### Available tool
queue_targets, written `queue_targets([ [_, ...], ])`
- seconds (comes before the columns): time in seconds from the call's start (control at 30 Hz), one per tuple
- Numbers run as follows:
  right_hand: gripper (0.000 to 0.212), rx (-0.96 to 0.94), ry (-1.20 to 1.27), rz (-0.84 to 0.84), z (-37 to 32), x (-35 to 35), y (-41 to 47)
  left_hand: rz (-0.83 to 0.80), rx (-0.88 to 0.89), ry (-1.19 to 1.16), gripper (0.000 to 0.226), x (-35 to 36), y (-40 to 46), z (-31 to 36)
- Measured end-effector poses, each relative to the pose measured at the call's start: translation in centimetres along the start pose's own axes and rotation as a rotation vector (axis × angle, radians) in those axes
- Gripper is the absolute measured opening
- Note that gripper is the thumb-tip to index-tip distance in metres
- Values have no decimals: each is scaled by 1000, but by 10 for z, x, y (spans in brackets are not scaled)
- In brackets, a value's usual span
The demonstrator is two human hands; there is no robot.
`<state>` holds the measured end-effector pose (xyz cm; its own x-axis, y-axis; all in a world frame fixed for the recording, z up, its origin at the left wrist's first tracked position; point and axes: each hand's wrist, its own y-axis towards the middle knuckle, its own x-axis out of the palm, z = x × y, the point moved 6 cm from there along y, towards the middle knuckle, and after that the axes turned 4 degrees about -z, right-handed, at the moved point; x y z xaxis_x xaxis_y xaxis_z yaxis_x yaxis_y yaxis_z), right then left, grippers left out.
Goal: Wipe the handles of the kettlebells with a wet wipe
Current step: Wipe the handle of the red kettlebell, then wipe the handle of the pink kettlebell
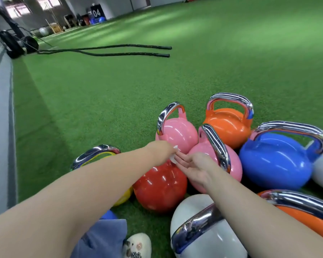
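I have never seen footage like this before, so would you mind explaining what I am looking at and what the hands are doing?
There is no machine here: a person wears one wide-angle camera on the head, so the single picture looks forward and down along their own bare arms. They are in a gym with green turf for a floor. A cluster of kettlebells with chrome handles stands on it: two pink ones, a red one, a blue one, an orange one, a yellow one mostly behind the arm, and grey ones nearest the camera. The left hand reaches over the red kettlebell and grips a small white wet wipe. The right hand meets it, fingers fairly straight, touching the wipe's edge. Further off, two black battle ropes lie on the turf.
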<state>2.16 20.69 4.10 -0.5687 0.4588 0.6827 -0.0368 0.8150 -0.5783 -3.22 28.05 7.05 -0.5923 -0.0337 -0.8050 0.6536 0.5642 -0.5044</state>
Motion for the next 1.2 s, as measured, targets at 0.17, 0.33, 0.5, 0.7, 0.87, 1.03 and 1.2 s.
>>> queue_targets([
  [0.17,56,-79,-3,30,-11,-10,-6,66,18,85,62,-3,-20,10],
  [0.33,54,-107,-130,48,-19,-15,-9,49,14,250,49,6,-37,7],
  [0.5,54,-134,-239,37,-25,-22,-19,242,-113,-150,25,9,-43,10],
  [0.7,25,-215,-449,-14,-37,-39,-32,488,-182,-1488,21,1,-45,37],
  [0.87,12,-255,-768,-86,-51,-48,-52,319,-57,-2165,27,1,-37,67],
  [1.03,12,-278,-964,-38,-73,-61,-62,288,-104,-2306,28,-2,-34,74],
  [1.2,15,-440,-1016,141,-98,-63,-65,321,-128,-2049,19,-15,-27,75],
])
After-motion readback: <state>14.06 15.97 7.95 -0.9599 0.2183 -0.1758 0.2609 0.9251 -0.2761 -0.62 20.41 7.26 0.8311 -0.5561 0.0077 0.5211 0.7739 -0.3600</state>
